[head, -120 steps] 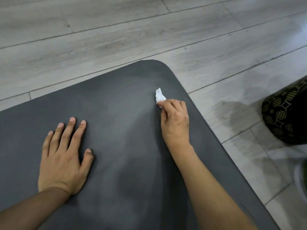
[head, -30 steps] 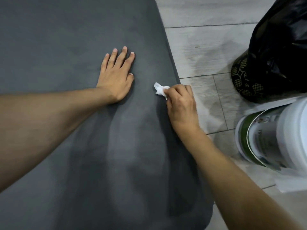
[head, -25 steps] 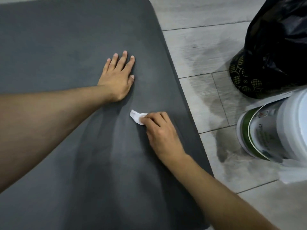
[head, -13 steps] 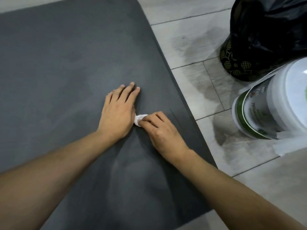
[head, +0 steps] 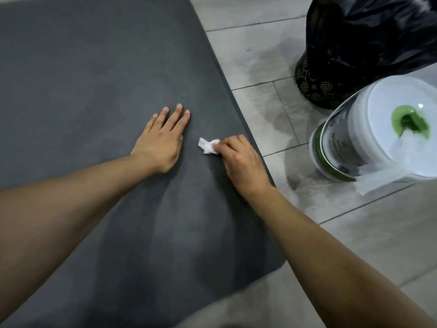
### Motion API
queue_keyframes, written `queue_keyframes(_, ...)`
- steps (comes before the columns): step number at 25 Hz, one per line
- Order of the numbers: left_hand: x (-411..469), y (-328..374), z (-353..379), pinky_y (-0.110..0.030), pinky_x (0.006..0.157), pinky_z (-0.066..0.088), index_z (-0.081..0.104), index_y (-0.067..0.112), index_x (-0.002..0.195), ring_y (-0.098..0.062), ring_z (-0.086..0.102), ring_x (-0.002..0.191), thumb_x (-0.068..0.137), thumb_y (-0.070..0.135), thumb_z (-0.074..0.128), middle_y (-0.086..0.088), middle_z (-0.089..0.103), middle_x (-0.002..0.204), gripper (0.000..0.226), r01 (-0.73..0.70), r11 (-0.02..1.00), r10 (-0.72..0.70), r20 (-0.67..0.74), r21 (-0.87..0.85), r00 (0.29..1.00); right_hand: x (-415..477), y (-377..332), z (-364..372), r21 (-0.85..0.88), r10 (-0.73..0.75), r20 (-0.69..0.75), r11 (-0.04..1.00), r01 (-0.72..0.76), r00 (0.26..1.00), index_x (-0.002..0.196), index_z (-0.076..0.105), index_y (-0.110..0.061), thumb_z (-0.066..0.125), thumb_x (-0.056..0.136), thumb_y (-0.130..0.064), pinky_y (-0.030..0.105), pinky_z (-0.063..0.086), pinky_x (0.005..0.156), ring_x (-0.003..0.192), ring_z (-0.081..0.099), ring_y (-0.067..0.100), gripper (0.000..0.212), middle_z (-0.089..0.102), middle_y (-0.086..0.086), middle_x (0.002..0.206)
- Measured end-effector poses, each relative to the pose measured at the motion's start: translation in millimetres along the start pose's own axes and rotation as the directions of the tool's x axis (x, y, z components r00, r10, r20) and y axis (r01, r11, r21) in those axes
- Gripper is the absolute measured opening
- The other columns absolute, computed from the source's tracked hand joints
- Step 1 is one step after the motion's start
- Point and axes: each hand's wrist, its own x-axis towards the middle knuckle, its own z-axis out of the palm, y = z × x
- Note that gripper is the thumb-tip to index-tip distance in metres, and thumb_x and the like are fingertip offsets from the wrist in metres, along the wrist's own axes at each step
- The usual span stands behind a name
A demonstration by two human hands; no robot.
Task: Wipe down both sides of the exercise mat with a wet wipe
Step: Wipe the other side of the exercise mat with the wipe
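1. Two-handedly working the exercise mat, which is lying flat on the floor across the left and middle of the view. Pressing down with the left hand, palm flat and fingers straight, holding nothing. Pinching a small balled wet wipe in the curled fingers of the right hand, just right of the left hand and close to the mat's right edge.
2. Probably running short of wipe: rubbing with so small a wad, partly bunched under the fingers, and so likely dragging knuckles instead of wet cloth and leaving dry streaks.
3. Risking missed patches: judging coverage only by faint lighter and darker bands on a dark surface, which are hard to read.
4. Risking overshooting the right edge: wiping this near it, sweeping the wad onto the floor and carrying grit back.
5. Risking shifting or rucking the mat: leaning on the left hand while pushing sideways with the right.
6. Risking knocking the wipes tub, sitting on the floor right of the mat with a loose sheet trailing out, or brushing the black bag beyond it, when reaching for a fresh wipe.
7. Not being able to tell whether the underside is done; if flipping soon, risking pressing a damp face onto the floor.
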Motion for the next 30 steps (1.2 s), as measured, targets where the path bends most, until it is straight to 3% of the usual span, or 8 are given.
queue_keyframes(4,-33,22,3,-0.046,0.126,0.010,0.010,0.015,0.164,-0.033,0.010,0.157,0.108,0.035,0.030,-0.006,0.005,0.172,0.063,0.000,0.999,0.001,-0.007,0.034,1.000,7,-1,-2,-0.029,0.277,-0.094,0.959,-0.281,0.956,0.099,0.071,-0.007,0.065,0.077,0.010,0.039,0.051,0.069,0.083,0.053,0.029,0.028,0.061,0.008,0.088)
queue_keyframes(8,-82,41,31,-0.047,0.127,0.016,0.023,0.012,0.162,-0.034,0.022,0.155,0.104,0.034,0.022,-0.009,0.021,0.169,0.062,-0.042,0.999,0.043,-0.081,0.018,0.996,-44,-43,-5,0.099,0.020,0.029,0.995,-0.023,0.999,0.105,0.071,-0.009,0.065,0.083,0.002,0.034,0.051,0.074,0.085,0.054,0.026,0.025,0.065,0.006,0.094)
queue_keyframes(11,-81,45,37,-0.048,0.127,0.015,0.023,0.013,0.162,-0.034,0.022,0.155,0.105,0.030,0.031,-0.008,0.021,0.169,0.060,-0.002,1.000,0.004,-0.119,0.013,0.993,-42,-16,-16,0.027,-0.117,0.076,0.993,0.115,0.990,0.104,0.070,-0.010,0.062,0.087,-0.003,0.035,0.052,0.074,0.087,0.053,0.026,0.020,0.063,0.006,0.095)
queue_keyframes(16,-104,59,47,-0.048,0.127,0.017,0.021,0.012,0.162,-0.033,0.022,0.155,0.104,0.032,0.028,-0.008,0.021,0.169,0.062,-0.008,0.999,0.014,-0.150,0.039,0.989,-21,-3,-13,-0.038,0.311,-0.081,0.948,-0.315,0.947,0.098,0.071,-0.007,0.064,0.077,0.010,0.041,0.050,0.066,0.080,0.053,0.030,0.028,0.061,0.010,0.089)
queue_keyframes(19,-107,61,53,-0.048,0.128,0.011,0.014,0.013,0.164,-0.032,0.014,0.157,0.102,0.029,0.030,-0.006,0.012,0.171,0.066,0.016,1.000,-0.015,-0.141,0.010,0.990,-71,-60,-8,0.101,0.097,0.012,0.990,-0.098,0.995,0.106,0.070,-0.007,0.064,0.084,0.003,0.033,0.049,0.076,0.083,0.051,0.026,0.025,0.064,0.008,0.095)
queue_keyframes(22,-106,59,54,-0.047,0.128,0.011,0.014,0.013,0.164,-0.032,0.014,0.157,0.102,0.030,0.028,-0.006,0.013,0.171,0.065,0.001,1.000,0.002,-0.158,0.021,0.987,-82,-32,-23,0.046,-0.082,0.072,0.996,0.079,0.994,0.110,0.068,-0.009,0.065,0.085,0.001,0.034,0.050,0.078,0.087,0.051,0.026,0.027,0.063,0.007,0.099)
queue_keyframes(27,-107,68,52,-0.048,0.128,0.009,0.013,0.014,0.164,-0.034,0.014,0.157,0.106,0.028,0.023,-0.006,0.013,0.171,0.060,0.038,0.999,-0.038,-0.161,-0.008,0.986,-53,18,-32,-0.076,0.308,-0.067,0.947,-0.313,0.949,0.103,0.070,-0.007,0.064,0.079,0.010,0.041,0.050,0.076,0.086,0.053,0.030,0.030,0.061,0.010,0.094)
queue_keyframes(30,-104,70,51,-0.047,0.128,0.004,0.006,0.015,0.164,-0.032,0.007,0.158,0.107,0.026,0.028,-0.004,0.005,0.172,0.062,0.068,0.997,-0.071,-0.132,-0.026,0.989,-93,-34,-28,0.039,0.259,0.000,0.965,-0.258,0.966,0.107,0.070,-0.006,0.063,0.083,0.007,0.035,0.050,0.080,0.088,0.053,0.027,0.028,0.063,0.009,0.099)
